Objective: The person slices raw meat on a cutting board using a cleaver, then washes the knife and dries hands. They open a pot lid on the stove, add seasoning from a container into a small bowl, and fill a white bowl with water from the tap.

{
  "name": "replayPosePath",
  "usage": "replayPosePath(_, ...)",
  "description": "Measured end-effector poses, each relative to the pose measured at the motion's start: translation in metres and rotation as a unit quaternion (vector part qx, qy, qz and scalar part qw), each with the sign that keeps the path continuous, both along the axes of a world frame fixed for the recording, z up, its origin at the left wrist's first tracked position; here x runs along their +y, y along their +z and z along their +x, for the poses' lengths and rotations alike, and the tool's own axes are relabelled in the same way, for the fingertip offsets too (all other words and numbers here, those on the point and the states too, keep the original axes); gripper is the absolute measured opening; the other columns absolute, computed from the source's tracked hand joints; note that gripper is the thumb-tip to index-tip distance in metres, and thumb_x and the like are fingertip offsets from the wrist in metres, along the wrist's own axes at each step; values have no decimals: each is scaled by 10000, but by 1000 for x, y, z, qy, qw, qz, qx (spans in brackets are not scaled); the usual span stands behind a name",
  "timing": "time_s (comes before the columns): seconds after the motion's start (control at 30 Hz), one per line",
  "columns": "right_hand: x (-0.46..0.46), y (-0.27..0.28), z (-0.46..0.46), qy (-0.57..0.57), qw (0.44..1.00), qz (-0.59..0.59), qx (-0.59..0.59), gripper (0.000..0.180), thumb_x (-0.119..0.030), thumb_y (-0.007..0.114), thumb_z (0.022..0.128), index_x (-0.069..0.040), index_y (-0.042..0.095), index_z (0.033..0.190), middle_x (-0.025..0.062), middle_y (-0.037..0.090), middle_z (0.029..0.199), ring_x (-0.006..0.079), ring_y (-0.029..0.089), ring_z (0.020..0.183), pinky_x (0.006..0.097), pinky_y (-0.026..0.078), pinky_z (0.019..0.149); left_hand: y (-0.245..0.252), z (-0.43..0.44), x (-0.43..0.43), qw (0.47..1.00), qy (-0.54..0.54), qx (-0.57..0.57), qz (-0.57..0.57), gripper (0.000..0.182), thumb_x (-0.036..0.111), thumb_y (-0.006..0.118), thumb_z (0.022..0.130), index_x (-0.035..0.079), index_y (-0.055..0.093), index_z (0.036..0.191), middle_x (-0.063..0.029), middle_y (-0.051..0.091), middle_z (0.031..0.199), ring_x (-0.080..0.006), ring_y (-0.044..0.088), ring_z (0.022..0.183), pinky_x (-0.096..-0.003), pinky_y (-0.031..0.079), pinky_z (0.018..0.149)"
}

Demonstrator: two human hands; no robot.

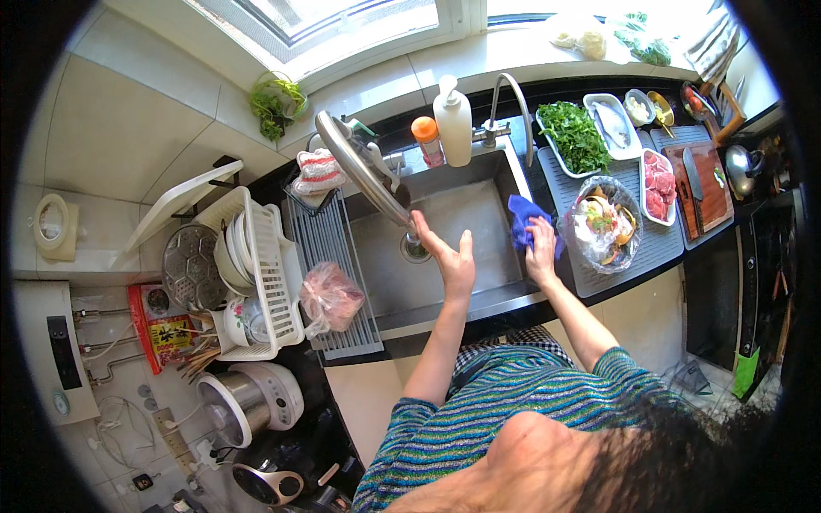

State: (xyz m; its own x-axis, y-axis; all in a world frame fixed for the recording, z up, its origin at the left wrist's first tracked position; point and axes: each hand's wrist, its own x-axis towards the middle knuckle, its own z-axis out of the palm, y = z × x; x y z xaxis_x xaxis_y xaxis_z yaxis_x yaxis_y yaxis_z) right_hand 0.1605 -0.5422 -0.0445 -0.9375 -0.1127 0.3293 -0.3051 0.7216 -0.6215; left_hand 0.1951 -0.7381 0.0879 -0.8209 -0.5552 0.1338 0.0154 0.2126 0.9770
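My left hand (450,258) is above the stainless steel sink (442,301), fingers apart and nothing in it, near the spout end of the curved metal faucet (359,168). At the sink's right rim, my right hand (541,247) is on a crumpled blue cloth (523,215), its fingers closed on the fabric. Just right of the cloth stands a bowl lined with clear plastic (603,224), holding food scraps. A bag of pinkish meat (331,296) lies on the roll-up rack (333,340) over the sink's left side.
Behind the sink stand a white pump bottle (453,125) and an orange-capped bottle (428,141). To the right are chopped greens (574,138), a fish in a tray (611,125), cubed meat (658,186) and a cleaver (693,173) on a wooden board (718,211). A dish rack (276,276) stands left.
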Motion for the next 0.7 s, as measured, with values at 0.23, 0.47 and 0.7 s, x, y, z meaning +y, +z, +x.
replayPosePath(0.23, 2, 35, 31, 99, 923, -320, -190, 405, 95, 458, 755, -4, 543, 1138, 118, 572, 1155, 234, 524, 1126, 326, 368, 1014, -44, -150, -44, 988, 103, 31, -111, 825, 30, 668, 709, -23, 219, 1399, -241, 322, 1395, -371, 286, 1311, -465, 193, 1106)
replayPosePath(0.47, -17, 53, 24, 92, 773, -449, -438, 472, 8, 489, 843, -19, 480, 1314, 85, 541, 1259, 169, 524, 1138, 285, 395, 991, -71, -207, -72, 996, 46, 63, -49, 607, 68, 741, 685, 21, 434, 1206, -174, 539, 1125, -330, 526, 1072, -387, 407, 936)
replayPosePath(0.7, -66, 80, -28, 133, 771, -462, -418, 496, 41, 454, 810, -1, 479, 1304, 96, 511, 1294, 172, 479, 1201, 285, 354, 1030, -50, -90, -30, 979, 87, 117, -146, 500, -49, 645, 721, 18, 450, 1177, -180, 522, 1129, -342, 506, 1082, -402, 372, 960)
